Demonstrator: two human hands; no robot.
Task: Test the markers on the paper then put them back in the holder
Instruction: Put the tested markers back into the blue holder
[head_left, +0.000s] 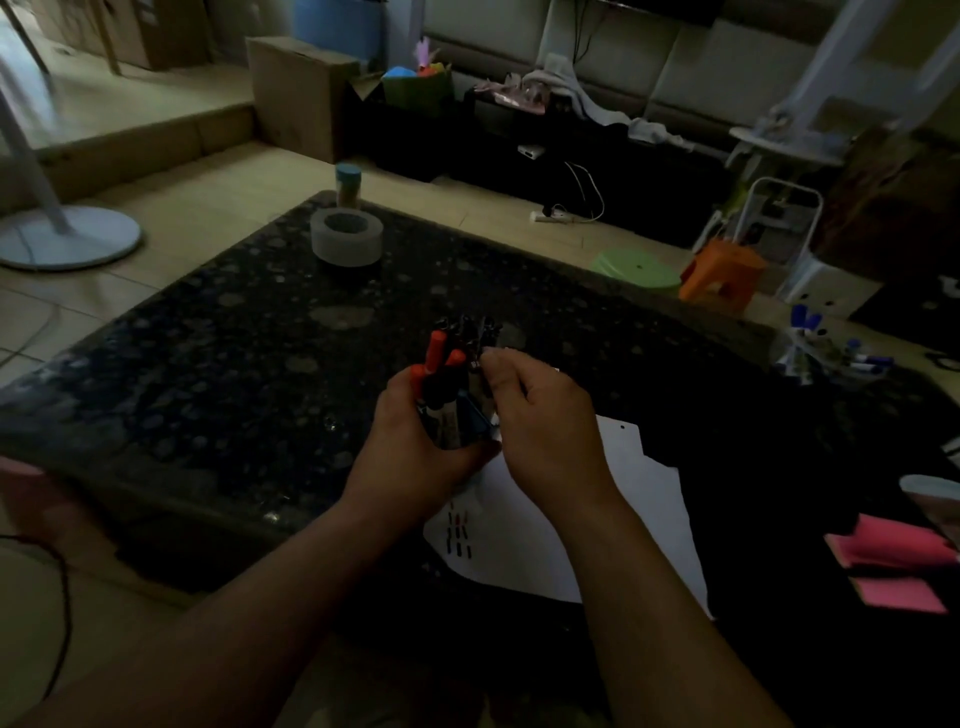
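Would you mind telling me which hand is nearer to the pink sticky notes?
Right. The right hand, pinching a marker, sits left of the pink sticky notes, above the white paper; the left hand, gripping the marker holder, lies farther left.

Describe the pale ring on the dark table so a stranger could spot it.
Start at the dark speckled table and look to its far end, away from the white paper. There a roll of tape lies flat, in front of a jar with a blue lid. It is a broad, low, pale grey ring; the jar is tall and narrow.
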